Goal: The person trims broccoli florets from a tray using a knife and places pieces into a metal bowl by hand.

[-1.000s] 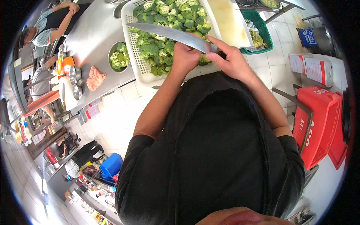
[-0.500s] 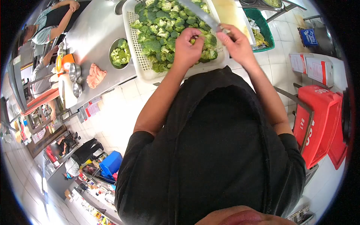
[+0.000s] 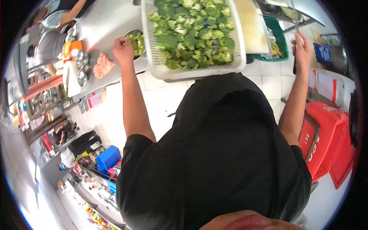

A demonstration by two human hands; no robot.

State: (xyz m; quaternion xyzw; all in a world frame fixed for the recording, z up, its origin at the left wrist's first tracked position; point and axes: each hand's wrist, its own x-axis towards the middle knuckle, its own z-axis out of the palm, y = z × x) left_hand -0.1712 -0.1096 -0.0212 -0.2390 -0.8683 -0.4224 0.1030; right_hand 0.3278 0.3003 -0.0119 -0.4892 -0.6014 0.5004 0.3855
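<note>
My left hand (image 3: 124, 50) is at the near left rim of a metal bowl (image 3: 143, 56), its fingers curled together; whatever they hold, if anything, is hidden. Light green broccoli pieces (image 3: 137, 43) fill the bowl. Out to the right, my right hand (image 3: 303, 53) grips a knife (image 3: 294, 63) by its dark handle, the blade pointing up and away, over the floor side of the counter. Between my hands stands a white perforated basket (image 3: 193, 74) heaped with broccoli florets (image 3: 193, 34); neither hand touches it.
A pale cutting board (image 3: 251, 28) lies right of the basket. Past it is a green crate (image 3: 285, 51) with scraps. A pink cloth (image 3: 103, 66) and metal bowls (image 3: 82, 59) sit on the left counter. Red bins (image 3: 326, 134) stand right. Other people work at upper left.
My left hand has left the broccoli in the basket and moved left to the metal bowl. My right hand has swung right with the knife, away from the basket. The view has shifted slightly.
</note>
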